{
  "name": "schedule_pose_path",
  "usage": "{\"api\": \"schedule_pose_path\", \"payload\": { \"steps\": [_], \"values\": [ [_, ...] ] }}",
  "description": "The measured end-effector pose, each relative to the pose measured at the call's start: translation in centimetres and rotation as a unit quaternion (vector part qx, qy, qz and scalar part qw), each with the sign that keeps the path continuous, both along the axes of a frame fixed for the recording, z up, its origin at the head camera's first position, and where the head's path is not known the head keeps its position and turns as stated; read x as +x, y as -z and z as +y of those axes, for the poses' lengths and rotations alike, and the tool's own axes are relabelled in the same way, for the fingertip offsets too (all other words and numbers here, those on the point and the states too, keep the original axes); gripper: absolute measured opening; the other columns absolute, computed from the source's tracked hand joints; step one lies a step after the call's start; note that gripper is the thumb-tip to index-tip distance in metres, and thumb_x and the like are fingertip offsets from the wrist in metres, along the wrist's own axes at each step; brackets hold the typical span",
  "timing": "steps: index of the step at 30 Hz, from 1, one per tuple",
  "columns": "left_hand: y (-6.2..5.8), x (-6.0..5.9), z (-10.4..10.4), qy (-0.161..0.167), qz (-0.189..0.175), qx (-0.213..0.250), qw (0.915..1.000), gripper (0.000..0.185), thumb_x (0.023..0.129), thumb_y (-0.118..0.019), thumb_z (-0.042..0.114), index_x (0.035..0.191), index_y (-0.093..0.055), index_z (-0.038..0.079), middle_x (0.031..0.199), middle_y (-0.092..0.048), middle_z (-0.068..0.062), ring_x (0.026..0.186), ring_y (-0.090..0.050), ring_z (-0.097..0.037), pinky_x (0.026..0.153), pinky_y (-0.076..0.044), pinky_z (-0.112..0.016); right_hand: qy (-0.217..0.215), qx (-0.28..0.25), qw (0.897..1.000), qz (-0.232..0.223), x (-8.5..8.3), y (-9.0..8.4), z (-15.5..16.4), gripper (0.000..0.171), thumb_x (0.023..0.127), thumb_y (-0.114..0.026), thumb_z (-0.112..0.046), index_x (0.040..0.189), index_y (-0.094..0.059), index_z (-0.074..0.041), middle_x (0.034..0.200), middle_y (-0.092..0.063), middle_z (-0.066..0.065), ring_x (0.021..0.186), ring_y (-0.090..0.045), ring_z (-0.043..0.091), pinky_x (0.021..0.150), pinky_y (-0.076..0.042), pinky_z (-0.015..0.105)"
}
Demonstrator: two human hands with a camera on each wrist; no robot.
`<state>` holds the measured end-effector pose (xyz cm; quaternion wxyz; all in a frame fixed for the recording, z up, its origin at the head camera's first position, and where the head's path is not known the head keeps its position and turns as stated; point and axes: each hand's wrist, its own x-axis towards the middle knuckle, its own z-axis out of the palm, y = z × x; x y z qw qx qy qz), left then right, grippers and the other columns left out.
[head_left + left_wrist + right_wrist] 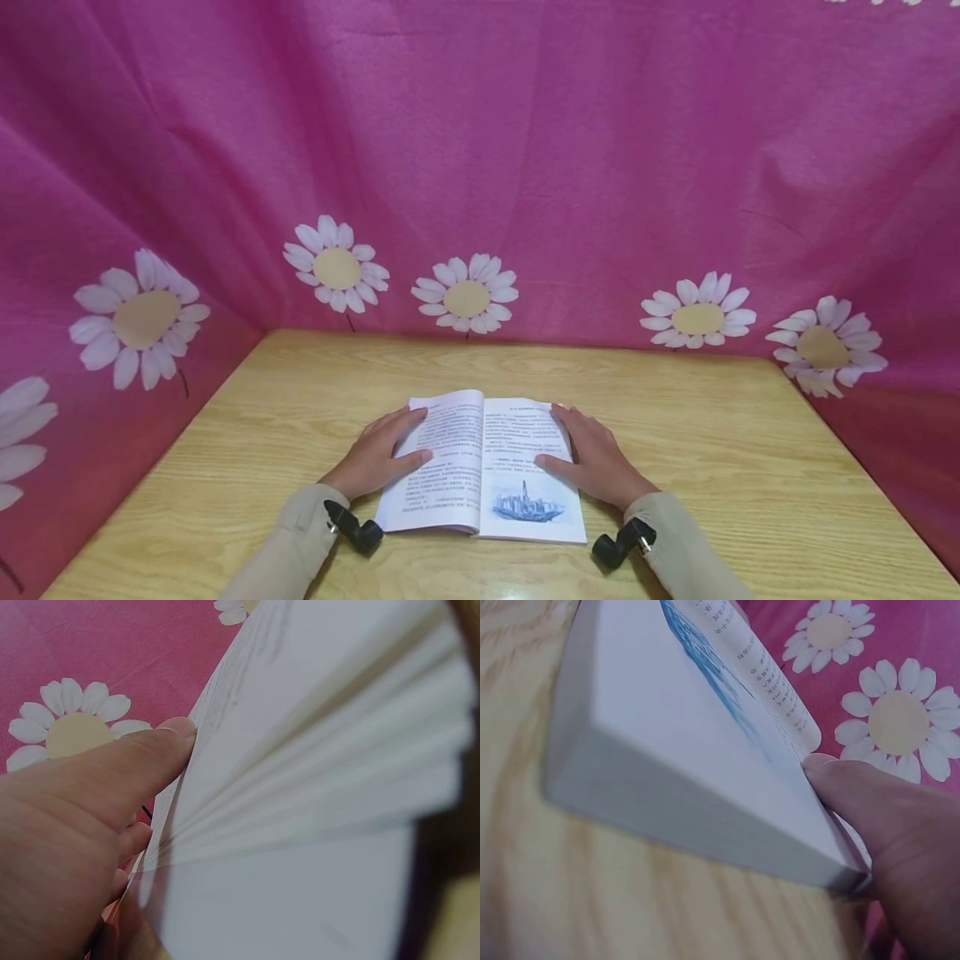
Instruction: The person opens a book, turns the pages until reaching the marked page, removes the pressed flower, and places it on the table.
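Observation:
An open book [517, 467] lies on the table, its left page [448, 467] full of print and its right page showing print above a blue city drawing [527, 505]. My left hand [377, 454] holds the left edge, thumb over the page and the other fingers along the side. In the left wrist view the left-hand pages [315, 802] fan apart beside the thumb [161, 746]. At the right edge, my right hand [597, 457] holds the book with its thumb [840, 776] laid on the page; its other fingers are mostly hidden in the right wrist view.
The wooden table [750, 467] reaches back to a pink cloth [480, 150] printed with white daisies, which also hangs along both sides. A black wrist camera [352, 527] sits on the left sleeve, another camera [624, 543] on the right sleeve.

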<state>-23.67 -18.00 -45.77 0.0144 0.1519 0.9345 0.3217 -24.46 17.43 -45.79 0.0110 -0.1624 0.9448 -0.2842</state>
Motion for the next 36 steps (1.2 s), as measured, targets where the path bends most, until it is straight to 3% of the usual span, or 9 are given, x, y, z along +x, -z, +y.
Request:
{"api": "schedule_pose_path", "payload": {
  "steps": [8, 13, 15, 18, 22, 36],
  "values": [
    [-0.01, -0.15, 0.03, -0.001, 0.004, 0.001, 1.0000, 0.072, 0.087, -0.065, 0.051, 0.149, -0.039, 0.025, 0.155, -0.033, -0.002, 0.144, -0.023, -0.028, 0.113, -0.019, -0.058, -0.003, -0.018, 0.999, 0.026, -0.07, 0.19, 0.03, 0.085, 0.085, -0.056, -0.066, 0.151, -0.030, -0.020, 0.155, -0.033, 0.007, 0.142, -0.026, 0.031, 0.113, -0.015, 0.055],
    [0.06, -0.19, -0.03, -0.005, 0.003, 0.000, 1.0000, 0.072, 0.087, -0.065, 0.052, 0.148, -0.039, 0.026, 0.155, -0.033, -0.002, 0.144, -0.023, -0.028, 0.113, -0.020, -0.058, -0.021, -0.080, 0.996, 0.031, 0.01, 0.11, 0.16, 0.057, 0.101, -0.043, -0.040, 0.151, -0.033, -0.015, 0.153, -0.037, 0.004, 0.142, -0.028, 0.030, 0.113, -0.013, 0.053],
    [0.11, -0.19, -0.08, -0.005, 0.004, -0.001, 1.0000, 0.072, 0.087, -0.065, 0.053, 0.148, -0.040, 0.026, 0.155, -0.033, -0.002, 0.144, -0.023, -0.028, 0.113, -0.020, -0.058, -0.029, -0.108, 0.994, 0.015, -0.03, 0.04, 0.23, 0.052, 0.102, -0.036, -0.024, 0.152, -0.030, -0.013, 0.152, -0.039, 0.001, 0.143, -0.024, 0.029, 0.113, -0.010, 0.054],
    [0.13, -0.12, -0.12, -0.007, 0.001, -0.002, 1.0000, 0.072, 0.086, -0.065, 0.054, 0.148, -0.040, 0.026, 0.156, -0.032, -0.001, 0.144, -0.023, -0.028, 0.113, -0.020, -0.058, -0.034, -0.141, 0.989, -0.024, -0.14, -0.10, 0.35, 0.061, 0.095, -0.033, -0.009, 0.154, -0.023, -0.015, 0.150, -0.040, -0.005, 0.146, -0.017, 0.026, 0.114, -0.005, 0.054],
    [0.12, 0.05, -0.12, -0.009, -0.007, 0.000, 0.9999, 0.073, 0.086, -0.065, 0.053, 0.148, -0.039, 0.026, 0.156, -0.032, -0.002, 0.145, -0.022, -0.028, 0.113, -0.020, -0.059, -0.034, -0.155, 0.985, -0.063, -0.08, -0.32, 0.51, 0.070, 0.088, -0.034, -0.005, 0.155, -0.018, -0.020, 0.150, -0.039, -0.010, 0.147, -0.011, 0.024, 0.114, -0.001, 0.054],
    [0.11, -0.15, -0.06, 0.000, -0.001, -0.008, 1.0000, 0.073, 0.086, -0.063, 0.055, 0.149, -0.039, 0.026, 0.156, -0.032, -0.001, 0.145, -0.022, -0.027, 0.113, -0.019, -0.058, -0.037, -0.160, 0.986, -0.040, 0.16, -0.47, 0.78, 0.071, 0.088, -0.040, -0.006, 0.155, -0.021, -0.018, 0.159, -0.023, 0.000, 0.146, -0.017, 0.027, 0.114, -0.009, 0.058]
  ]
}}
